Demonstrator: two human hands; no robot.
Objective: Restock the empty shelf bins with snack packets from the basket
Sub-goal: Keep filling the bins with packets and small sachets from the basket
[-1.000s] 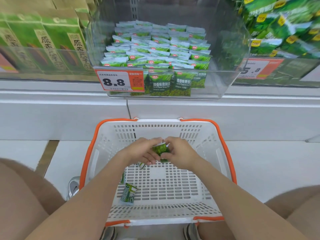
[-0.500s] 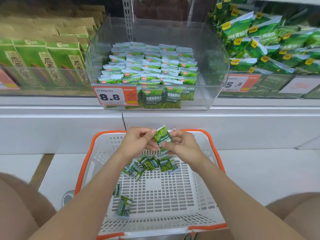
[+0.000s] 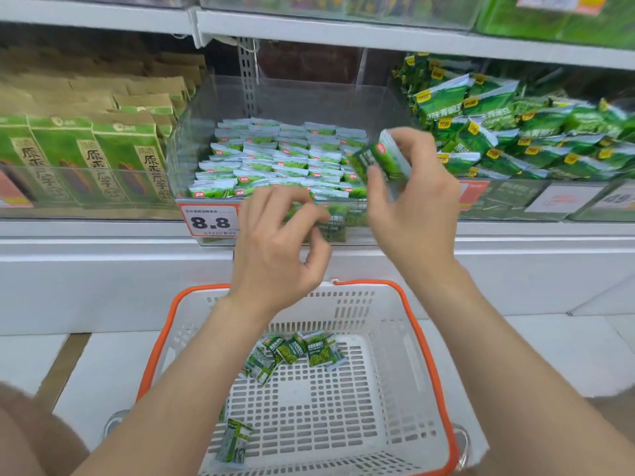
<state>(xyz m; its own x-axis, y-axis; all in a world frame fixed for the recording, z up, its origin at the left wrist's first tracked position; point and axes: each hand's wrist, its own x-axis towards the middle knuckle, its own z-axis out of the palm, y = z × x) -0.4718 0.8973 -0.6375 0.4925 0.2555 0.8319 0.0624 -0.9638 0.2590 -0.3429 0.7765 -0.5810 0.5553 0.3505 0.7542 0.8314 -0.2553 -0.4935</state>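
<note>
Both hands up from basket (image 3: 414,327) to bin (image 3: 191,139) front edge. Right hand (image 3: 417,214) grips packet stack (image 3: 386,160) over bin's right front corner; left hand (image 3: 275,255) loosely curled, empty. Seat stack upright, aligned with rows.

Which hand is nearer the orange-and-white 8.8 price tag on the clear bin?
Left. The left hand is just right of the orange-and-white 8.8 price tag; the right hand is farther right and higher, gripping green snack packets.

Green packets (image 3: 275,159) fill clear bin (image 3: 309,101), few in basket (image 3: 415,331).
</note>
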